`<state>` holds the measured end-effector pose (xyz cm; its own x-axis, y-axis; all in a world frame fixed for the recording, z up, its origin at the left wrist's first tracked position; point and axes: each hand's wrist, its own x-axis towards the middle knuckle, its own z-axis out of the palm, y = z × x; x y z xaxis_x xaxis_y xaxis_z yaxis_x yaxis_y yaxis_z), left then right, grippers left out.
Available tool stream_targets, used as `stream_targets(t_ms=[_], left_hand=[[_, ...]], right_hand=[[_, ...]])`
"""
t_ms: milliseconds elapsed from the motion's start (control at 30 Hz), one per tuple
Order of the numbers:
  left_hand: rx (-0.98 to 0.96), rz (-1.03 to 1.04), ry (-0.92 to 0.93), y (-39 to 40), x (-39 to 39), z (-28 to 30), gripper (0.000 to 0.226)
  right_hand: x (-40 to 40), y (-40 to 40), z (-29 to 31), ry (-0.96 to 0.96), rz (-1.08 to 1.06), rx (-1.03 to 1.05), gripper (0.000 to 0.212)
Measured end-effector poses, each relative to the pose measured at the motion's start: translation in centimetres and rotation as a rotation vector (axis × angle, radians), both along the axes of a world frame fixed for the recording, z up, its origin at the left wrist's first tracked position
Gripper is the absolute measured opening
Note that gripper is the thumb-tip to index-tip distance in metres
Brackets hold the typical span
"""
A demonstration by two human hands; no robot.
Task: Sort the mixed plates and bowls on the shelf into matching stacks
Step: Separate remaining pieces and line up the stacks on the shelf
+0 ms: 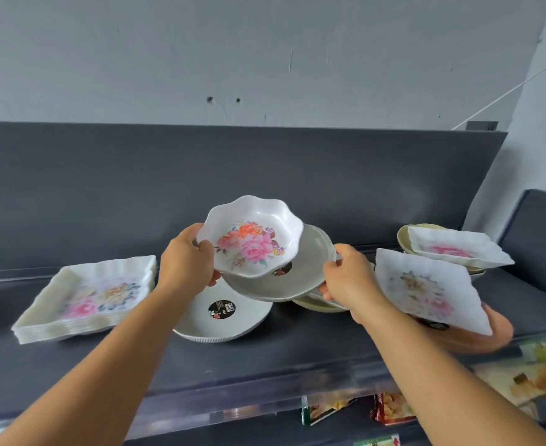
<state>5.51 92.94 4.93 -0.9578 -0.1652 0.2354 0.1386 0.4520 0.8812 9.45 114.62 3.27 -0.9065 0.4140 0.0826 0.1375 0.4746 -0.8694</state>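
Head view. Left hand (pixel 186 260) pinches the scalloped floral bowl (pixel 249 238) by its 9 o'clock rim, lifted off the grey round plate (pixel 286 268), presumably to separate unlike shapes. Right hand (pixel 345 275) grips that plate's 3 o'clock edge (fingers curled under, probably). Square plate stack (pixel 88 299) sits at 9 o'clock on the shelf (pixel 297 349).

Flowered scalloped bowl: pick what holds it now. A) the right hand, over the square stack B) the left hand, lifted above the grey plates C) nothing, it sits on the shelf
B: the left hand grips the flowered scalloped bowl by its rim, raised over the grey plates.
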Motion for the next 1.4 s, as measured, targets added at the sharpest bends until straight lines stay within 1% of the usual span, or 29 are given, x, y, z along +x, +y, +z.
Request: stream_targets(t_ms=[167,300,367,467,633,767,833,933,1067,1167,1233,1300,1333,1400], left_hand=[[-0.002,0.052,-0.022,-3.4,0.0,-0.9,0.037],[0.012,0.078,-0.064,-4.9,0.5,-1.3,0.034],[0.018,0.072,-0.075,-5.2,0.7,-1.4,0.032],[0.006,0.063,-0.088,-5.5,0.9,-1.6,0.030],[-0.005,0.037,-0.100,-5.2,0.3,-2.3,0.034],[-0.008,0.013,-0.091,-4.8,-0.2,-2.9,0.039],[-0.017,0.008,-0.097,-4.6,-0.4,-3.0,0.038],[-0.030,-0.001,-0.104,-4.2,-0.5,-3.4,0.038],[-0.042,-0.023,-0.115,-3.5,-0.9,-4.0,0.039],[-0.063,-0.025,-0.120,-3.1,-1.1,-4.3,0.041],[-0.064,-0.029,-0.122,-2.7,-1.3,-4.3,0.042],[-0.070,-0.035,-0.125,-2.3,-1.4,-4.5,0.039],[-0.076,-0.039,-0.127,-2.1,-1.5,-4.6,0.038],[-0.098,-0.042,-0.132,-1.7,-1.6,-4.7,0.036]], right_hand=[[-1.5,-4.7,-1.7,-0.053,0.103,0.034,0.025],[-2.6,-6.3,-3.4,-0.106,0.142,0.017,0.030],[-2.8,-6.7,-4.1,-0.133,0.142,0.034,0.028],[-3.0,-7.0,-4.6,-0.140,0.131,0.100,0.025],[-3.0,-7.3,-5.0,-0.148,0.156,0.195,0.026],[-2.2,-6.8,-4.8,-0.204,0.211,0.355,0.028],[-1.7,-6.2,-4.6,-0.176,0.170,0.410,0.033],[-1.1,-4.7,-4.0,-0.118,0.051,0.466,0.039],[-0.1,-1.9,-3.4,-0.169,-0.146,0.529,0.040],[0.2,0.0,-3.7,-0.270,-0.244,0.514,0.040],[0.2,0.9,-4.1,-0.332,-0.244,0.498,0.040],[0.0,1.3,-4.6,-0.342,-0.222,0.451,0.041],[-0.2,1.4,-4.8,-0.333,-0.221,0.393,0.040],[-0.6,1.6,-5.0,-0.295,-0.245,0.176,0.034]])
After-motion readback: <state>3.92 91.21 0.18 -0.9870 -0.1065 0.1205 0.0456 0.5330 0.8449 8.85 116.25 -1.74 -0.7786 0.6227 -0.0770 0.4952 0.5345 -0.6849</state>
